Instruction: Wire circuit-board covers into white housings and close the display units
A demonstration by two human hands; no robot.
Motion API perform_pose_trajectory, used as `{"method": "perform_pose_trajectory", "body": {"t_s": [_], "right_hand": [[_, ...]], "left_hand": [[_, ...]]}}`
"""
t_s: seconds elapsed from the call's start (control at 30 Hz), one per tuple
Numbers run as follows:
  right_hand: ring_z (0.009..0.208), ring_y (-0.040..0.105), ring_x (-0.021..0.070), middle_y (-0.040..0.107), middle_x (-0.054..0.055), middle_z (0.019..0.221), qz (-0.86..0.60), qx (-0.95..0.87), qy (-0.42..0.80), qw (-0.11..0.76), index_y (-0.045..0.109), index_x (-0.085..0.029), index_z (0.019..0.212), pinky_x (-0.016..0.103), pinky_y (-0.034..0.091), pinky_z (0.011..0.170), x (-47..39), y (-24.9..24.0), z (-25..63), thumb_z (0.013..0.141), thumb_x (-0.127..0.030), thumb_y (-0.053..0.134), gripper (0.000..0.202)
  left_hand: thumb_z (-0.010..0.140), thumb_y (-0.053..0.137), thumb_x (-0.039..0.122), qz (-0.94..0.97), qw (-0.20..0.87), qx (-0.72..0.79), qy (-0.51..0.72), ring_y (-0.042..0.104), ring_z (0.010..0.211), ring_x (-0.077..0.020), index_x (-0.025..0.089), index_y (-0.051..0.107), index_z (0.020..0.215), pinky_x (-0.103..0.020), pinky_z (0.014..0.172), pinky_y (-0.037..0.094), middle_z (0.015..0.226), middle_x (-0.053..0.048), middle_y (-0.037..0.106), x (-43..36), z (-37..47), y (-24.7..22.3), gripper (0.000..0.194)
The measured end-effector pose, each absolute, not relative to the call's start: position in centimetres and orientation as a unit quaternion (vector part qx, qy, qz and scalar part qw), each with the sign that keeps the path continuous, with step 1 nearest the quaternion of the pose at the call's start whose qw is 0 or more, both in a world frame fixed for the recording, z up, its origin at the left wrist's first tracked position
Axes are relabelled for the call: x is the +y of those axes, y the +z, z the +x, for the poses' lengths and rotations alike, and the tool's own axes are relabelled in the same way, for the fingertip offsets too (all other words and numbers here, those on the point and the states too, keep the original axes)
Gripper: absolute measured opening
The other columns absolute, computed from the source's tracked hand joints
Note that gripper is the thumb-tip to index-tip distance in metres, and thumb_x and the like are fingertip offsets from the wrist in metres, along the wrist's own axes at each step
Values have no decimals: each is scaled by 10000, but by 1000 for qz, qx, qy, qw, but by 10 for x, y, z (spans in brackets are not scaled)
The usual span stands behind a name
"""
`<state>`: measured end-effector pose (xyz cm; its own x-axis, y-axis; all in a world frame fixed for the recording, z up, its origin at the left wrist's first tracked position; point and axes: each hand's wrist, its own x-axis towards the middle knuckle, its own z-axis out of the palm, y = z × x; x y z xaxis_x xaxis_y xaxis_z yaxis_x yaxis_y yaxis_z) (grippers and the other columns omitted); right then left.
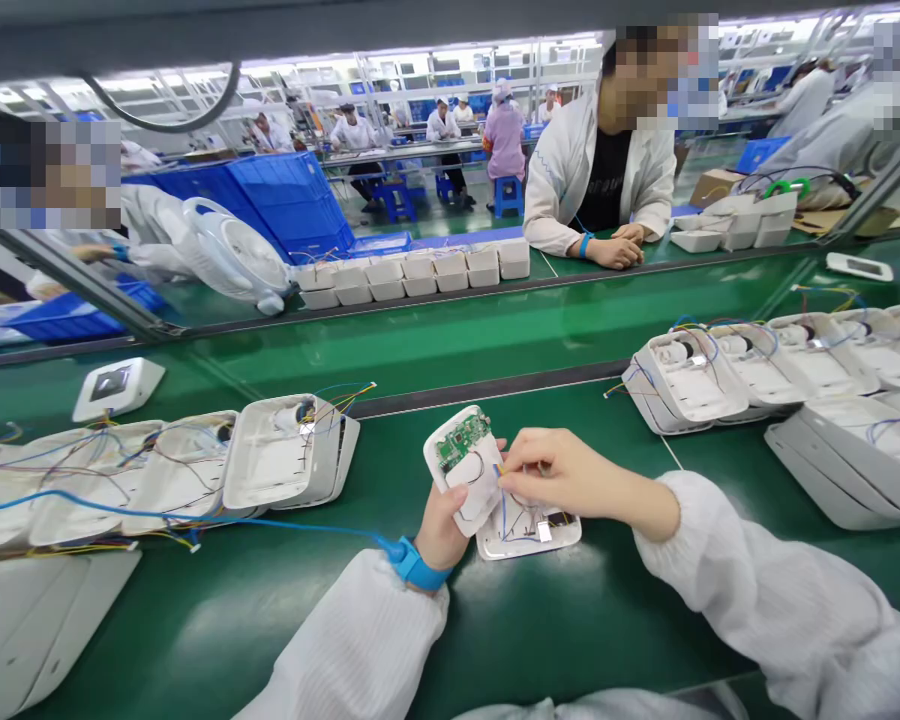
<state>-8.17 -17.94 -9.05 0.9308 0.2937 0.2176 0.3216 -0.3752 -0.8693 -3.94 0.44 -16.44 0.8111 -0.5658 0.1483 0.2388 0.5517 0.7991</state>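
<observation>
Tilted in my left hand (444, 525) is a white plastic cover (474, 490), its inner side towards me, gripped along its lower left edge. A green circuit board (461, 443) sits in the cover's upper part. My right hand (544, 468) is at the cover's right edge, thumb and fingers pinched on thin coloured wires (500, 470). Just below lies a white housing (529, 540) on the green bench, with wires and a small white part inside, partly hidden by the cover and my hands. A blue wrist strap (418, 568) with a cord is around my left wrist.
White housings (281, 470) with loose wires stand in a row at left, and more housings (690, 375) at right. A white cover with a window (116, 388) lies at far left. Across the bench a person (607, 170) leans on a further ledge, near another row of housings (420, 275).
</observation>
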Motion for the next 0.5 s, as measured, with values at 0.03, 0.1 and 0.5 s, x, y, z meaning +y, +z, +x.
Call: {"method": "perform_pose_trajectory", "body": {"t_s": [0.03, 0.1, 0.5], "right_hand": [[745, 560, 97, 626, 44, 875, -814, -177, -17, 553, 734, -144, 842, 192, 400, 627, -178, -94, -79, 844, -302, 660, 175], [795, 582, 117, 642, 56, 908, -758, -176, 17, 628, 721, -137, 876, 208, 438, 682, -177, -99, -74, 846, -329, 659, 204], [590, 581, 83, 657, -63, 683, -806, -409, 308, 296, 640, -214, 1240, 179, 363, 556, -200, -50, -117, 666, -205, 817, 601]], "left_hand": [[785, 625, 412, 417, 857, -199, -227, 581, 1138, -314, 151, 609, 1252, -433, 1017, 456, 1242, -123, 612, 4, -40, -166, 536], [799, 618, 446, 431, 852, -200, -219, 590, 1118, -298, 150, 611, 1250, -405, 1008, 465, 1222, -117, 620, 4, -40, -167, 540], [778, 629, 486, 460, 834, -192, -237, 569, 1143, -343, 107, 569, 1267, -450, 987, 471, 1308, -190, 552, 6, -40, -164, 622]]}}
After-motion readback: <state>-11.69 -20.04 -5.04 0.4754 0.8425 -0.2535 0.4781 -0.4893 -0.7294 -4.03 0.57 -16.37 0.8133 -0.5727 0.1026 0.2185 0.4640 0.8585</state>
